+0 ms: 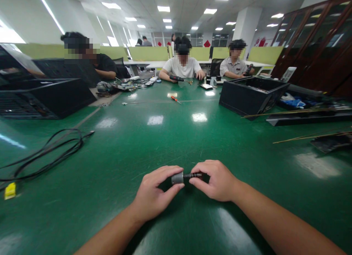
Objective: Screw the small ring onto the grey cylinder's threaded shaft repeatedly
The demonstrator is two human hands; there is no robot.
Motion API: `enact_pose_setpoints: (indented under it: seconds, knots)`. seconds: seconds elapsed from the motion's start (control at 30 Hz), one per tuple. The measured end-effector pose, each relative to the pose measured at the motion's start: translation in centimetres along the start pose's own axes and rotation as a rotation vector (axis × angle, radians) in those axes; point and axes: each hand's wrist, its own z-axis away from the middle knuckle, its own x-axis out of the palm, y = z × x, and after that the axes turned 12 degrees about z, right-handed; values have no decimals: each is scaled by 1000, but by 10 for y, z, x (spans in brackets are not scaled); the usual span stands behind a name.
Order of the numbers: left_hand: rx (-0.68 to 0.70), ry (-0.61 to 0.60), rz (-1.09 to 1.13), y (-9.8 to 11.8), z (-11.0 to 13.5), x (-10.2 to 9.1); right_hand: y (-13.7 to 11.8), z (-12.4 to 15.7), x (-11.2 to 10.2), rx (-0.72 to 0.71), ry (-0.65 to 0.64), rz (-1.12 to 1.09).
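Low in the middle of the head view, both hands meet over one small part, a short grey metal cylinder (177, 178) with a thin dark ridged shaft (188, 176) sticking out of its right side. My left hand (158, 189) grips the cylinder between thumb and fingers. The thumb and fingers of my right hand (216, 180) pinch the shaft, whose far end shows between them. The part lies roughly level, close above the green tabletop (143, 145). I cannot tell exactly what kind of part it is.
Black cables (63, 148) and a yellow tag (10, 191) lie left. An orange screwdriver (175, 99) is farther out. Black computer cases stand left (49, 99) and right (250, 93), with thin rods (299, 137) jutting in. Several people sit across the table, one with a power drill (176, 78).
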Motion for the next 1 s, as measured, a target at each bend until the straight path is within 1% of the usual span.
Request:
enact_pose_setpoints:
  seconds: [0.3, 0.6, 1.0]
  knots:
    - [-4, 16, -2, 0, -1, -1, 0, 0, -3, 18, -16, 7]
    - [-18, 13, -8, 0, 0, -1, 0, 0, -2, 11, 13, 6]
    - [-19, 14, -13, 0, 0, -3, 0, -1, -4, 18, 5, 15]
